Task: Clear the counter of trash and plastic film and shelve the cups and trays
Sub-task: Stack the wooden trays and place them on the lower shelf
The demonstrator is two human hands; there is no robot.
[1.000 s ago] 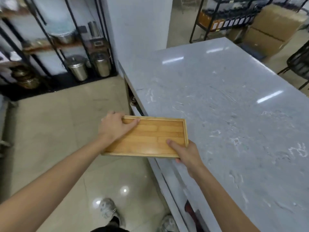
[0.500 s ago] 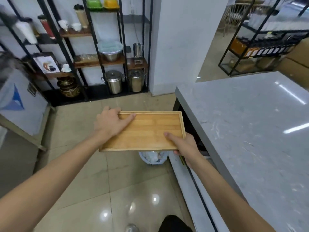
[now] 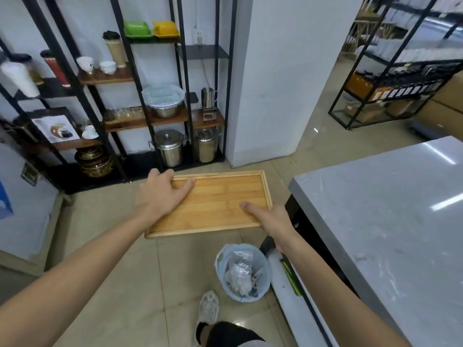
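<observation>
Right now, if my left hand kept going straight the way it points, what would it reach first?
Likely the black metal shelf rack, around its two steel lidded pots. The left hand grips the flat bamboo tray; open floor lies between, though depth is uncertain.

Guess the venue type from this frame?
Likely a cafe or tea-shop back area: a black metal rack holding cups, a milk pitcher and steel lidded pots, plus a long stone counter. Both hands carry a bamboo tray.

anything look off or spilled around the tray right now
Nothing stands out. The wooden tray is empty, held roughly level over the floor by the left hand and right hand. The trash sits inside the bin.
</observation>
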